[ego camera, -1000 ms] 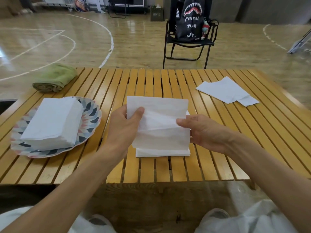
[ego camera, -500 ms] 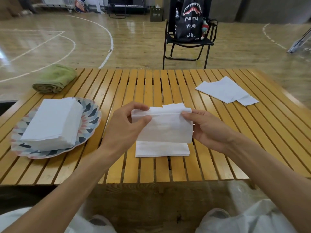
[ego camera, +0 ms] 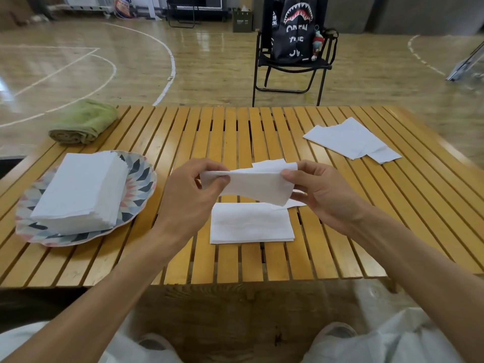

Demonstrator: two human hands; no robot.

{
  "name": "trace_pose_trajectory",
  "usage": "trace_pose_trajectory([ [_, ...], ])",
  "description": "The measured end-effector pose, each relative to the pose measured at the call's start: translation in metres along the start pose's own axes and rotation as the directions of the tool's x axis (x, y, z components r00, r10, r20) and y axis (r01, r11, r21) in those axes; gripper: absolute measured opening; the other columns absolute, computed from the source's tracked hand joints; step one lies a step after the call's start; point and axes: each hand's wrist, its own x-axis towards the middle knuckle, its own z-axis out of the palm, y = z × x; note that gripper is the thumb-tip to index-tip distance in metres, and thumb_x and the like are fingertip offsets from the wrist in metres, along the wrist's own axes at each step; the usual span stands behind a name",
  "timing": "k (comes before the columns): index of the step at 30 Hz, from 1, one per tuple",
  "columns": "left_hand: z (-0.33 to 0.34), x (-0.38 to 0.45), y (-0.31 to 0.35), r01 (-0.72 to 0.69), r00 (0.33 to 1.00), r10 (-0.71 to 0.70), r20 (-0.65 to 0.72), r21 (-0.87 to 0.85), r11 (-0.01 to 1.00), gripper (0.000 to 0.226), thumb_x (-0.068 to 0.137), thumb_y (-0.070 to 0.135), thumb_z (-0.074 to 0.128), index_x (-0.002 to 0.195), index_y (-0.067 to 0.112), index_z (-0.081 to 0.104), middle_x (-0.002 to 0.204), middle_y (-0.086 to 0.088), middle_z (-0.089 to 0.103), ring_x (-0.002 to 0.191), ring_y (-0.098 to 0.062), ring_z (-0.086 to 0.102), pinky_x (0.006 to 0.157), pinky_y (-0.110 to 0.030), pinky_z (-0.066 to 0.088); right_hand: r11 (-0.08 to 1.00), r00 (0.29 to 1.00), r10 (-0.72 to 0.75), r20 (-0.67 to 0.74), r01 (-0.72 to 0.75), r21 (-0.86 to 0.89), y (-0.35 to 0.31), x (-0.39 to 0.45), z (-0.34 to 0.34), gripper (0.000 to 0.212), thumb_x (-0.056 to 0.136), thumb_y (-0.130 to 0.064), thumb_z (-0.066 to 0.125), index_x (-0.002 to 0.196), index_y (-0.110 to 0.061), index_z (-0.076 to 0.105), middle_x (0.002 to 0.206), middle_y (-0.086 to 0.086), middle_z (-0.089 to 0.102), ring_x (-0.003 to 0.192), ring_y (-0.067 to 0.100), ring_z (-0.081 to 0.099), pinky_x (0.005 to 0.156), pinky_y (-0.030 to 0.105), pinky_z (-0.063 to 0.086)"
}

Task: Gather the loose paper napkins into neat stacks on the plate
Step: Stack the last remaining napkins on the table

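While both hands work above the folded pile right of the plate | left hand and right hand pinch opposite ends of napkin | judged featherlight, limp, tearable: hold edges.

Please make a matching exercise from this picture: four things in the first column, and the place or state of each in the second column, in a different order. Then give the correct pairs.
Things
1. thick napkin stack
2. green towel
3. folded napkin
4. loose napkins

Places or states
A. rolled, at the table's far left corner
B. lying flat at the far right of the table
C. resting on the patterned plate
D. pinched between the left hand and right hand, above the table

Pairs: 1-C, 2-A, 3-D, 4-B
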Motion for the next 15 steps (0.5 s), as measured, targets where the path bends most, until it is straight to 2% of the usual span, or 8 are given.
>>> trace_pose_trajectory([
  [2,-0.0005,0.0015,-0.0011,0.003,1.0,-0.003,-0.009,-0.003,1.0,0.015,0.091,0.026,0.068,0.1,0.037,0.062,0.095,0.02,0.059,0.09,-0.002,0.056,0.07,-0.01,0.048,0.976,0.991,-0.098,-0.093,0.078,-0.204,0.0002,-0.0015,0.0023,0.027,0.082,-0.029,0.078,0.099,-0.012,0.066,0.104,0.008,0.073,0.102,0.026,0.067,0.084,0.031,0.057],
  [4,-0.0013,0.0029,-0.0024,0.008,1.0,-0.008,-0.015,-0.008,1.0,0.015,0.091,0.028,0.068,0.1,0.038,0.061,0.095,0.021,0.059,0.091,-0.001,0.056,0.068,-0.009,0.048,0.907,0.968,-0.206,-0.142,0.134,-0.4,0.0012,-0.0022,0.0038,0.04,0.081,-0.034,0.082,0.108,-0.016,0.058,0.111,0.008,0.066,0.104,0.021,0.064,0.085,0.032,0.056],
  [7,-0.0028,0.0044,-0.0025,-0.001,1.0,0.0,-0.012,-0.019,1.0,0.018,0.09,0.031,0.068,0.097,0.044,0.059,0.095,0.023,0.058,0.091,0.0,0.057,0.067,-0.009,0.049,0.803,0.961,-0.269,-0.06,0.19,-0.565,0.0007,-0.0031,0.0052,0.068,0.076,-0.042,0.086,0.13,-0.035,0.045,0.134,-0.01,0.053,0.122,0.003,0.052,0.096,0.025,0.048],
  [8,-0.0034,0.0048,-0.0022,-0.006,1.0,0.006,-0.009,-0.025,1.0,0.019,0.09,0.031,0.068,0.095,0.047,0.058,0.094,0.023,0.059,0.091,-0.001,0.057,0.068,-0.01,0.05,0.78,0.963,-0.267,-0.026,0.201,-0.593,0.0012,-0.0033,0.0056,0.067,0.078,-0.04,0.084,0.132,-0.039,0.045,0.136,-0.013,0.052,0.123,0.001,0.05,0.099,0.025,0.047],
  [9,-0.0038,0.005,-0.0019,-0.011,1.0,0.011,-0.006,-0.03,1.0,0.02,0.09,0.032,0.068,0.093,0.049,0.058,0.094,0.023,0.059,0.091,-0.002,0.058,0.068,-0.013,0.052,0.767,0.963,-0.27,-0.006,0.211,-0.606,0.0016,-0.0032,0.0057,0.055,0.082,-0.038,0.081,0.129,-0.04,0.052,0.132,-0.016,0.057,0.12,0.001,0.052,0.1,0.028,0.048],
  [11,-0.0039,0.0044,-0.0016,-0.018,1.0,0.018,0.002,-0.029,0.999,0.02,0.09,0.033,0.068,0.092,0.049,0.057,0.094,0.021,0.06,0.091,-0.005,0.059,0.068,-0.016,0.054,0.774,0.958,-0.285,0.014,0.239,-0.586,0.0016,-0.003,0.0054,0.022,0.091,-0.03,0.072,0.11,-0.039,0.066,0.11,-0.023,0.067,0.103,0.001,0.061,0.091,0.029,0.055],
  [12,-0.0038,0.0043,-0.0019,-0.02,1.0,0.02,0.004,-0.025,0.999,0.019,0.09,0.034,0.068,0.092,0.049,0.057,0.095,0.02,0.06,0.091,-0.006,0.059,0.067,-0.018,0.055,0.795,0.958,-0.284,0.029,0.252,-0.552,0.0016,-0.0032,0.0051,0.014,0.094,-0.026,0.069,0.102,-0.038,0.069,0.101,-0.023,0.07,0.097,0.002,0.063,0.085,0.026,0.056],
  [15,-0.0028,0.0053,-0.0036,-0.022,0.999,0.023,-0.023,0.011,1.0,0.018,0.088,0.039,0.068,0.088,0.048,0.053,0.097,0.017,0.054,0.09,-0.005,0.056,0.067,-0.014,0.049,0.868,0.969,-0.242,0.041,0.235,-0.436,0.0014,-0.003,0.0035,0.013,0.098,-0.02,0.064,0.098,-0.031,0.071,0.092,-0.02,0.072,0.09,0.0,0.066,0.075,0.015,0.053],
])
